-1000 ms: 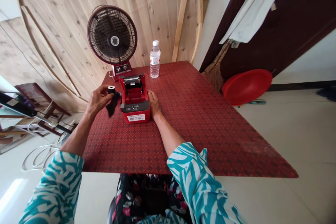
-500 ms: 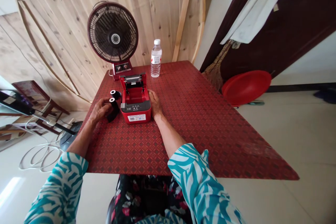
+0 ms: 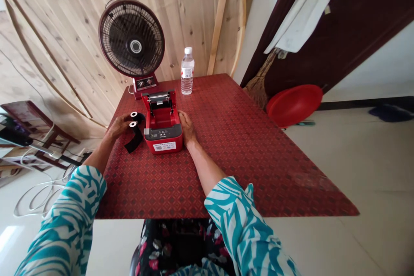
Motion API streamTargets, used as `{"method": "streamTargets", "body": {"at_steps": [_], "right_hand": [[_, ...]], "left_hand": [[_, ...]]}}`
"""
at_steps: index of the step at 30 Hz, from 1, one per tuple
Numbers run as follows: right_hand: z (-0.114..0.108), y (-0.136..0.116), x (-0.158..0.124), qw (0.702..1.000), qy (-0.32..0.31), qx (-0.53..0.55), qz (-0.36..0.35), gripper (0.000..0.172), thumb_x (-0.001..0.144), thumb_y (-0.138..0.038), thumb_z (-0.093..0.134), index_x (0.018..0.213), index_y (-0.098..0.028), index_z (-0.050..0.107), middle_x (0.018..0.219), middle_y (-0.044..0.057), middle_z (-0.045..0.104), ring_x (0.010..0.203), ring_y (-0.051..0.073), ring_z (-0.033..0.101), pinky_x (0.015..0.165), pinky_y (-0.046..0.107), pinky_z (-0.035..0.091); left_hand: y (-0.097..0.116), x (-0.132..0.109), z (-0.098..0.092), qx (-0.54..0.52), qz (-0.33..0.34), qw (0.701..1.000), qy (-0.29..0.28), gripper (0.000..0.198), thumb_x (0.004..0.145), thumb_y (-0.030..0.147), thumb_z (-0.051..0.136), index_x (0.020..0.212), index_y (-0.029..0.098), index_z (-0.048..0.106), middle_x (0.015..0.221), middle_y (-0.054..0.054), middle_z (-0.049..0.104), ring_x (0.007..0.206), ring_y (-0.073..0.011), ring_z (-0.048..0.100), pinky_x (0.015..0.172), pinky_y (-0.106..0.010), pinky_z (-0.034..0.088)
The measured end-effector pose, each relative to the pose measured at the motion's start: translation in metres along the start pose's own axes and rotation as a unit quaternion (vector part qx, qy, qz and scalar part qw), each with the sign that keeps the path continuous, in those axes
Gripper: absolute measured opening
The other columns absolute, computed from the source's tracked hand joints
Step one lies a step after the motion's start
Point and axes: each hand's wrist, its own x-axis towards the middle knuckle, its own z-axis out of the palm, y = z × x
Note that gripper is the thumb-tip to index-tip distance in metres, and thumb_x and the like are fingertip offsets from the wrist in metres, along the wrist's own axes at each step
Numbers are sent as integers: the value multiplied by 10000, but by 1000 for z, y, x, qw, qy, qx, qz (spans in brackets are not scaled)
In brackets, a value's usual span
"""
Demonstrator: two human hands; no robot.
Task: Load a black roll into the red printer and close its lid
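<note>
**Black ribbon now lies on the red counter**

The red label printer sits toward the counter's far end, lid open. The right hand lies flat and open against its right side. Just left of the printer, the left hand curls around the nearer spool, with the farther spool just behind and the strip trailing down between them and the counter.

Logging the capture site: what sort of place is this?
Likely a modest home room: a desk fan, a plastic water bottle, and a straw broom by a dark door.
</note>
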Motion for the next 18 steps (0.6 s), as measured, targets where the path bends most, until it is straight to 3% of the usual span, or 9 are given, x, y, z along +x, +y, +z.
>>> {"method": "streamTargets", "body": {"at_steps": [3,5,8,10,14,18], "right_hand": [[0,0,1,1000,0,4,-1,381,882,-488,471,1078,-231,672,1207,57,718,1146,199,628,1064,382,453],[0,1,1,1000,-1,7,-3,383,882,-497,474,1076,-234,675,1208,55,719,1149,199,627,1070,385,449],[-1,1,2,1000,-6,9,-4,382,869,-523,493,1058,-248,680,1192,45,726,1144,197,628,1074,381,447],[-1,2,2,1000,-3,10,-2,390,854,-543,503,1044,-253,681,1182,44,728,1142,199,625,1071,381,448],[0,5,4,1000,5,20,2,399,832,-560,520,1037,-256,677,1176,39,724,1141,202,616,1078,387,437],[2,6,5,1000,4,29,-2,387,838,-545,510,1030,-254,677,1165,39,722,1139,204,619,1074,396,441]], "left_hand": [[-2,-1,2,-24,-5,1000,4,457,564,375,794,951,156,689,900,-68,745,728,-185,656,621,-266,502],[3,-3,-1,-65,21,997,38,449,582,360,782,971,164,671,932,-60,738,803,-180,666,683,-258,517],[22,-12,-12,-106,56,990,72,456,614,370,768,1017,187,657,968,-57,729,880,-191,670,737,-263,533],[40,-23,-20,-114,82,988,65,478,642,406,764,1062,202,658,996,-63,724,912,-214,671,757,-285,546],[81,-51,-20,-97,103,990,-14,548,703,466,734,1184,219,644,1022,-72,720,983,-261,669,825,-351,561],[108,-64,2,6,174,975,-140,516,772,427,690,1232,201,632,1089,-96,714,1038,-258,662,906,-379,541]]}}
